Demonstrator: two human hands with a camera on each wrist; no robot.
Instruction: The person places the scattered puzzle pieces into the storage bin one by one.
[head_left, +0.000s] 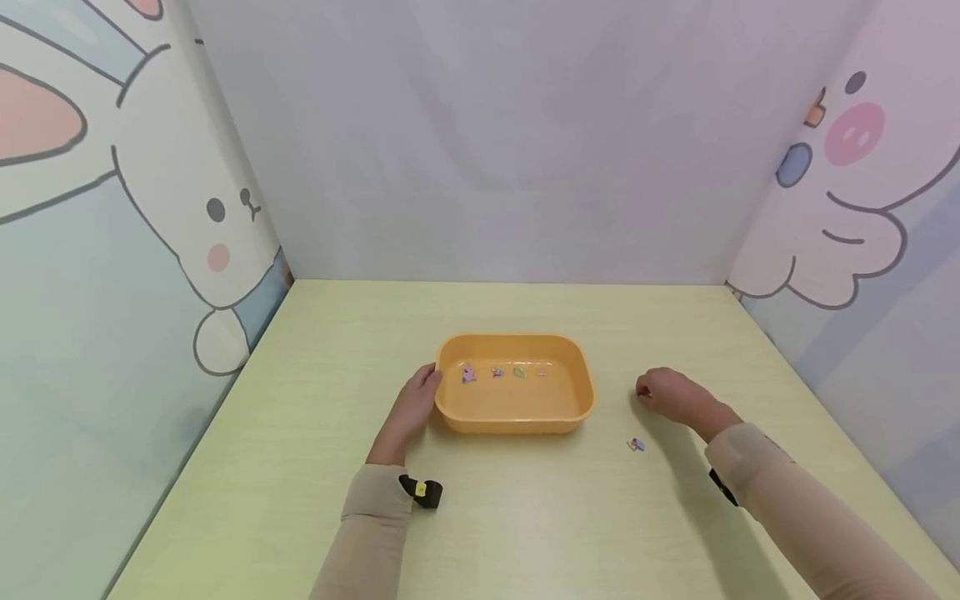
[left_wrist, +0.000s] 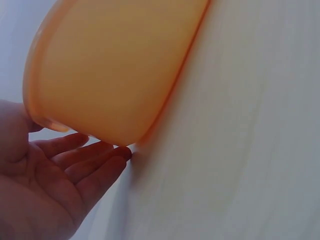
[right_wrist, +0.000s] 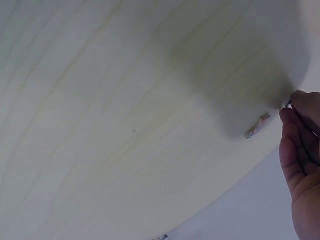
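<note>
"What is everything resting on?"

"A pale yellow-green, wood-grained table (head_left: 360,333). Near its middle sits an orange, rounded-rectangular plastic tray (head_left: 510,427), open top up, probably so that both hands can reach inside."

"And the hands?"

"The left hand (head_left: 411,404) grips the tray's left end, thumb by the rim and fingers against the outside wall, presumably to keep it from sliding. The right hand (head_left: 678,397) is well right of the tray, thumb and fingertips pinching a tiny dark, shiny piece (right_wrist: 288,103); something so small seems to demand fingertips. Its full shape I can't tell."

"Other pieces?"

"Four small coloured pieces (head_left: 468,373) lie in a left-to-right row inside the tray, towards its far side, perhaps spaced to stay distinct. One small multicoloured piece (head_left: 636,444) lies on the table, on the near side of the right hand."
</note>
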